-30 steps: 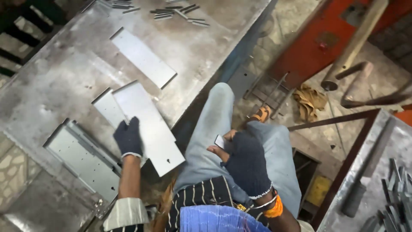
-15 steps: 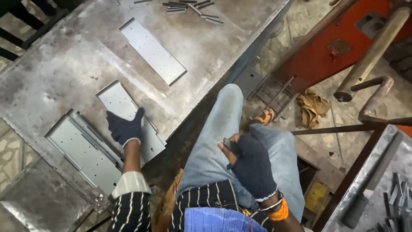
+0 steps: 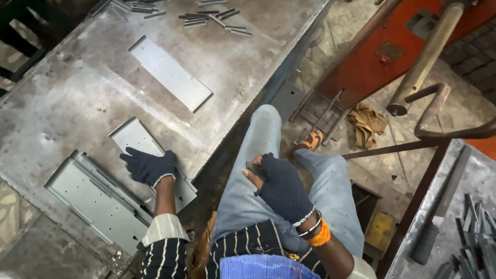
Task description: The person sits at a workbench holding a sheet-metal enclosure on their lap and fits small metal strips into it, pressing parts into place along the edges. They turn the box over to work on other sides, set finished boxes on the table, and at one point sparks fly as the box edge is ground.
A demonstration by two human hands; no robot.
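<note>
My left hand [image 3: 149, 166], in a dark glove, lies flat with fingers spread on a grey sheet-metal plate [image 3: 132, 137] on the steel table [image 3: 67, 93]. The plate sits right beside a stack of folded metal panels [image 3: 93, 199] at the table's near edge. My right hand [image 3: 281, 186], in a dark fingerless glove, rests over my lap with the fingers curled around a small grey piece [image 3: 253, 168], mostly hidden. A second long plate [image 3: 170, 72] lies farther back on the table.
Several short metal strips [image 3: 206, 18] lie at the table's far edge. An orange machine [image 3: 382, 51] with a long pipe handle [image 3: 423, 57] stands to the right, with a rag [image 3: 367, 124] on the floor. Another metal bench [image 3: 475, 232] holds more strips.
My left hand has slid the plate left and down against the stacked panels and now rests flat on it. The right hand has stayed over my lap.
</note>
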